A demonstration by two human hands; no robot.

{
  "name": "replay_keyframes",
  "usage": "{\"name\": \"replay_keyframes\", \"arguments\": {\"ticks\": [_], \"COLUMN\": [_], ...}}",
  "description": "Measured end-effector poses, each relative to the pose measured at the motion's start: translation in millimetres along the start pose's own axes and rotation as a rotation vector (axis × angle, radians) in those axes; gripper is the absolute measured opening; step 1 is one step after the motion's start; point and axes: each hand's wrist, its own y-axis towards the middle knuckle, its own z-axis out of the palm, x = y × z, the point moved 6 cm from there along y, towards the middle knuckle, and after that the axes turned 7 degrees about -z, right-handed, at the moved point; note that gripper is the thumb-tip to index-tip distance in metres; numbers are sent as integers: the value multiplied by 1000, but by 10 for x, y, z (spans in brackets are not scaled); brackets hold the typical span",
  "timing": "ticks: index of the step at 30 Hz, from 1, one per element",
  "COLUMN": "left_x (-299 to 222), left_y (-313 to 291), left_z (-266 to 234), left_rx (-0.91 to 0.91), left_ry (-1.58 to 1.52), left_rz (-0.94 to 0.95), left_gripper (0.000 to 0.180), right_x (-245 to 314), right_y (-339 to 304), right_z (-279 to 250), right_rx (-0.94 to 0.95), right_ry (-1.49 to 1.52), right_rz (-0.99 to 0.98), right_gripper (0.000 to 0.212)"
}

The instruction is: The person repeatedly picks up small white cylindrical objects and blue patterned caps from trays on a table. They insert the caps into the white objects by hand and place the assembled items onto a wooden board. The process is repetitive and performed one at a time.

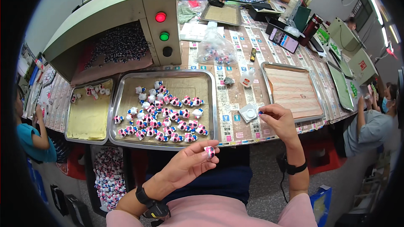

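My left hand (187,159) is closed on a small white and pink toy figure (209,151), pinched between thumb and fingers at the table's near edge. To its right, my right hand (281,122) pinches a tiny dark-blue piece (260,113) in its fingertips, over the table edge. Just left of those fingertips lies a small white square holder with a round middle (248,112). Left of my hands, a large metal tray (189,85) carries many toy figures (160,120) in white, pink and blue, lying in clusters.
A smaller tray (86,122) with several pieces adjoins it. Behind stands a beige machine (162,0) with red and green lights. A white bottle (247,77), a grey lump (229,81) and a pink-lined tray (294,90) lie right. A crate of figures (109,178) stands below. Co-workers sit around.
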Motion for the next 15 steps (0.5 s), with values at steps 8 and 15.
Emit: {"name": "replay_keyframes", "arguments": {"ticks": [8,15], "left_x": [65,91], "left_y": [-33,-72], "left_z": [-90,-142], "left_rx": [39,7], "left_ry": [7,16], "left_rz": [2,-18], "left_gripper": [38,37], "right_x": [84,92], "right_y": [146,187], "right_z": [248,281], "right_rx": [22,71], "right_ry": [-296,-407], "right_rz": [-163,-123], "right_gripper": [18,16]}}
